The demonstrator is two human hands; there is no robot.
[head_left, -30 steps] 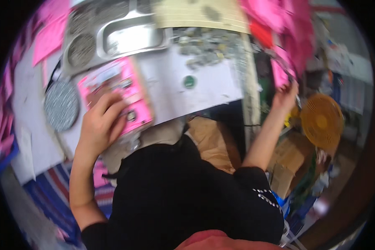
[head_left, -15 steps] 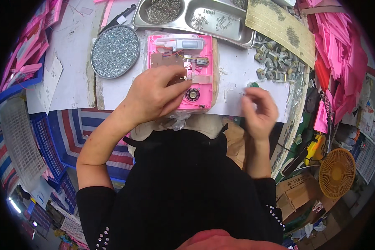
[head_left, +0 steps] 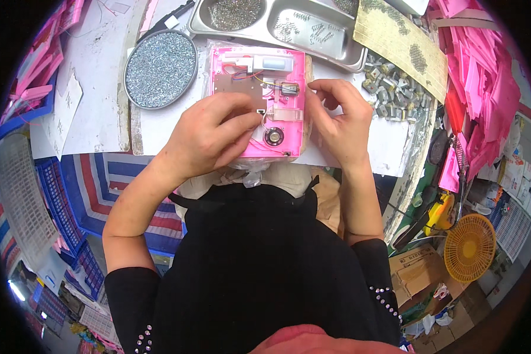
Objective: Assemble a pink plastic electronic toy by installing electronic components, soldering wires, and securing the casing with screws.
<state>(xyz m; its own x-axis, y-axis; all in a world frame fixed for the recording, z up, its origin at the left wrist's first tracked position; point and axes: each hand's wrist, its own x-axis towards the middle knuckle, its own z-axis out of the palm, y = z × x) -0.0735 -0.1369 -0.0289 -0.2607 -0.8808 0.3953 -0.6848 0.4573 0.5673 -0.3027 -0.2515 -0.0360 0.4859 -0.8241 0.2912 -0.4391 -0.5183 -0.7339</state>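
The left hand (head_left: pixel 209 133) bends over the left side of the pink case (head_left: pixel 271 95), and the right hand (head_left: pixel 345 115) arches beside its right edge; each has thumb and forefinger close together, though I cannot tell whether they pinch anything. The case lies at the front of the tabletop (head_left: pixel 386 147), with the dish (head_left: pixel 161 69) left, the tray (head_left: pixel 265 36) behind and metal parts (head_left: pixel 395 91) right, bare room showing before these

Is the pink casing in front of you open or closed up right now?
Open: no cover lies over the pink casing, so its brown board and round speaker show.
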